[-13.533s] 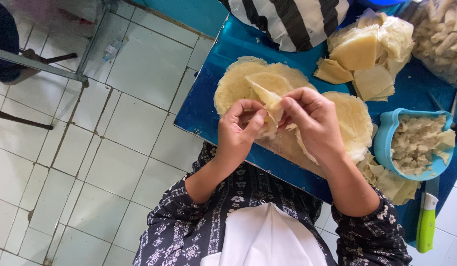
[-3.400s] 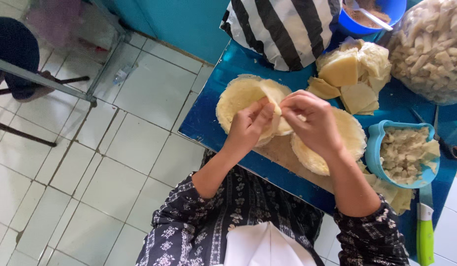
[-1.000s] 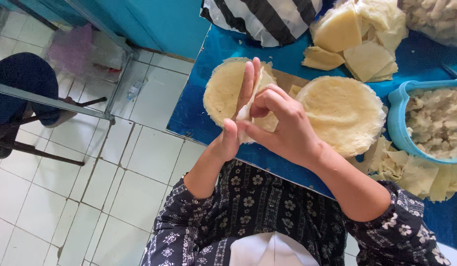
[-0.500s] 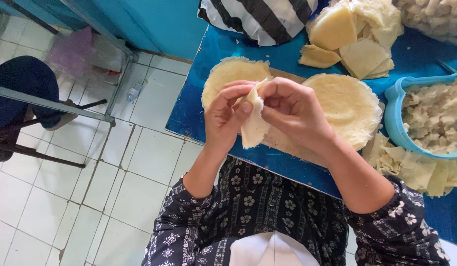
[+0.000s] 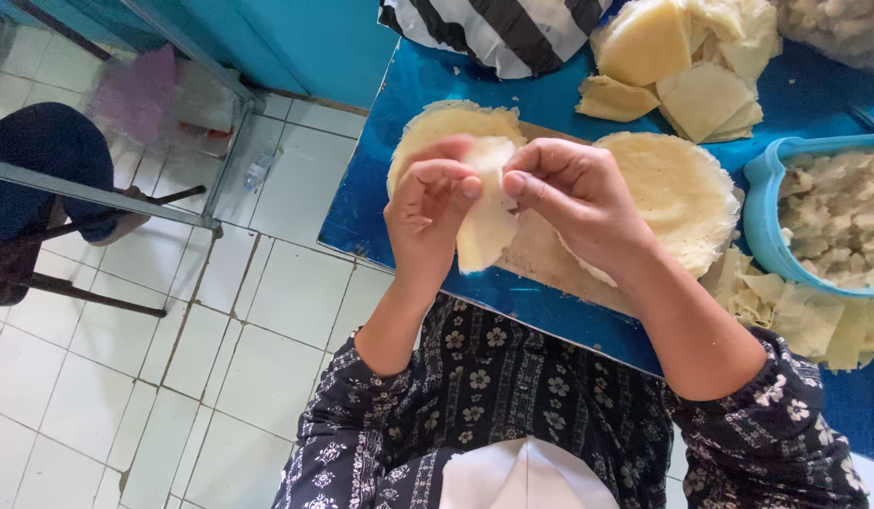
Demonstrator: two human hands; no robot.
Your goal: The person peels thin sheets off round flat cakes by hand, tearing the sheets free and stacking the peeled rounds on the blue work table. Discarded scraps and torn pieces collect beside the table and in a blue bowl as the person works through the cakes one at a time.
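Pale cream wrapper, blue table, black-and-white striped cloth.

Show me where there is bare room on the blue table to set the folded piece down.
Bare blue table lies between the left round wrapper, the striped cloth and the folded triangles; also along the near-left edge. It is crowded around the blue bowl and cut scraps.

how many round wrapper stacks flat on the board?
2. One round stack lies at the board's left end, partly behind the left hand; the other round stack lies to the right, partly under the right hand. More may be hidden under the hands.
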